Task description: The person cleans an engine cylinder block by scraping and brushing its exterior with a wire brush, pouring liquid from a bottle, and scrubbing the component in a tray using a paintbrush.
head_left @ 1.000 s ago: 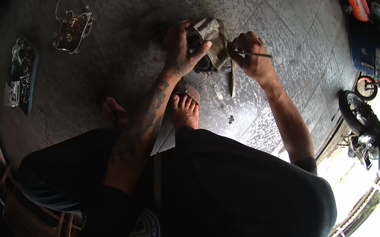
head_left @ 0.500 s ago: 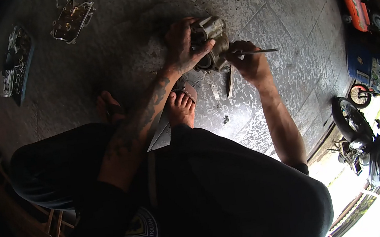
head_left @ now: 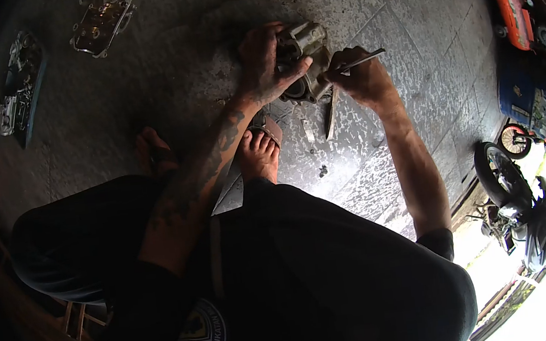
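Casting [head_left: 318,58] lies just left of my right grip [head_left: 363,79], which clenches a thin tool [head_left: 366,59] slanting up and right; my left grip [head_left: 264,65] clasps the casting's left side.

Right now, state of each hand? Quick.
Left hand: holding the metal part, thumb lying over it.
Right hand: closed on a thin rod-like tool, fingers close by the part's side.
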`<state>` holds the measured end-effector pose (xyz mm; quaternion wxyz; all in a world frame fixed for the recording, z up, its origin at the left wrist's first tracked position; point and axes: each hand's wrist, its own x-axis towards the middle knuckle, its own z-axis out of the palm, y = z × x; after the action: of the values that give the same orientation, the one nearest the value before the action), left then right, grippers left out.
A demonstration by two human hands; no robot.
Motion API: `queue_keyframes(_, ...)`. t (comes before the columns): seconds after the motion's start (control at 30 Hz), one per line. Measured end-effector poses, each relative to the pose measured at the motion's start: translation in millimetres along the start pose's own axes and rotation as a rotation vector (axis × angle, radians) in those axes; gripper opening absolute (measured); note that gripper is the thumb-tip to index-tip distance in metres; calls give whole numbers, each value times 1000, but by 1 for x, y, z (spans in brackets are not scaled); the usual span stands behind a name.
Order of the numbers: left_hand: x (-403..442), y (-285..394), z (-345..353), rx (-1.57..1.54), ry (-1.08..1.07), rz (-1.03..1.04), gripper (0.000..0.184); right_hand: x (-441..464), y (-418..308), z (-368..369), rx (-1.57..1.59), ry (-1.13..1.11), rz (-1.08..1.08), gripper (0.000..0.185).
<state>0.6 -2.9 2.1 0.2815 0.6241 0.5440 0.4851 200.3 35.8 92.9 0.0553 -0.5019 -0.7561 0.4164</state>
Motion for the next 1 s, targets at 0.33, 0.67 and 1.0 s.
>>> queue_keyframes(0.33, 0, -2, 1, 34, 14, 7, 72, 9, -23, -7, -426, 21, -41, 13)
queue_keyframes(0.67, -3, -2, 2, 12, 7, -18, 71, 9, -9, -4, -465, -3, -226, 12)
queue_keyframes(1.0, -1, -1, 2, -17, -4, -54, 72, 12, -29, -11, -259, -70, 30, 18)
